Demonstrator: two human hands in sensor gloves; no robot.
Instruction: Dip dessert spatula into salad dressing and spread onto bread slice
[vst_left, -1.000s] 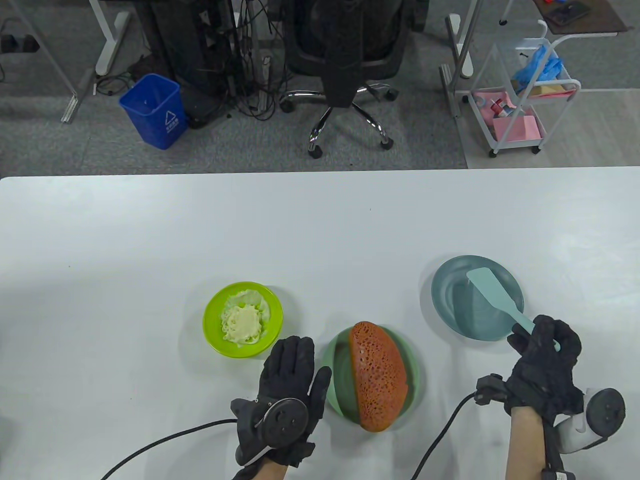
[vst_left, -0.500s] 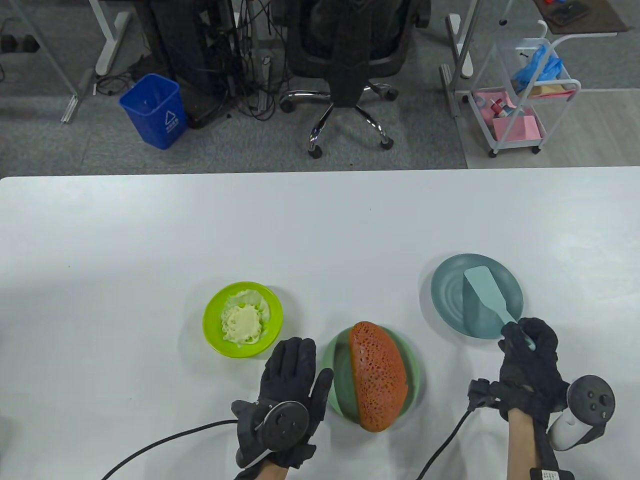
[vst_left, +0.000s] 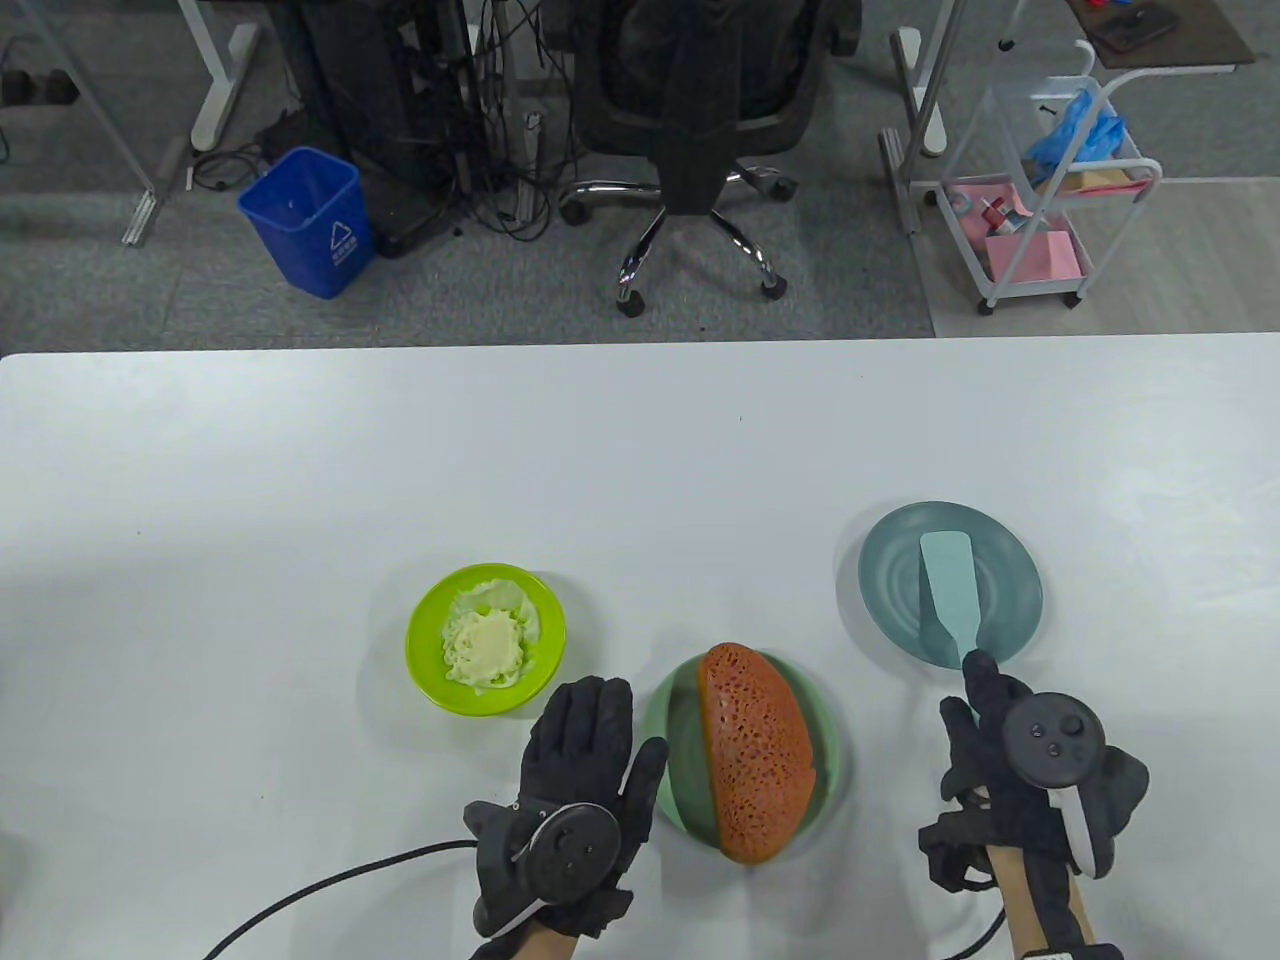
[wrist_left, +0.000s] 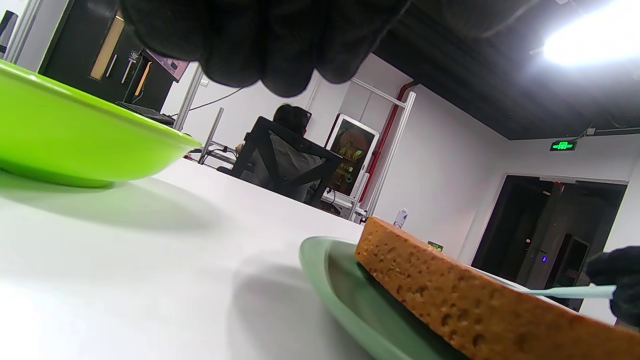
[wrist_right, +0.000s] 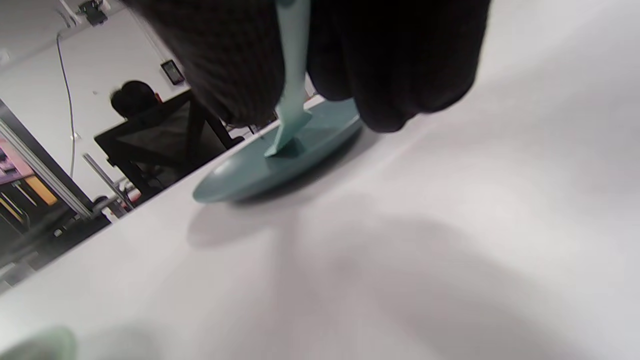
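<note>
A teal dessert spatula (vst_left: 948, 590) lies with its blade on a blue-grey plate (vst_left: 1010, 590) at the right. My right hand (vst_left: 985, 700) grips its handle just below the plate; the right wrist view shows the handle (wrist_right: 292, 75) between my gloved fingers (wrist_right: 400, 65). A brown bread slice (vst_left: 752, 760) lies on a green plate (vst_left: 668, 745) at the centre front. A lime bowl (vst_left: 430, 640) holds pale salad dressing (vst_left: 487, 647) at the left. My left hand (vst_left: 585, 730) rests flat on the table, fingers spread, between the bowl and the bread plate.
The white table (vst_left: 400, 470) extends far behind the dishes. Glove cables (vst_left: 330, 885) trail off the front edge. An office chair (vst_left: 690, 150), a blue bin (vst_left: 305, 220) and a cart (vst_left: 1040, 200) stand on the floor beyond the table.
My right hand has swung left and turned palm-down with the spatula handle in it; the blade has pivoted from slanting left to nearly straight up the plate. The left hand has not moved.
</note>
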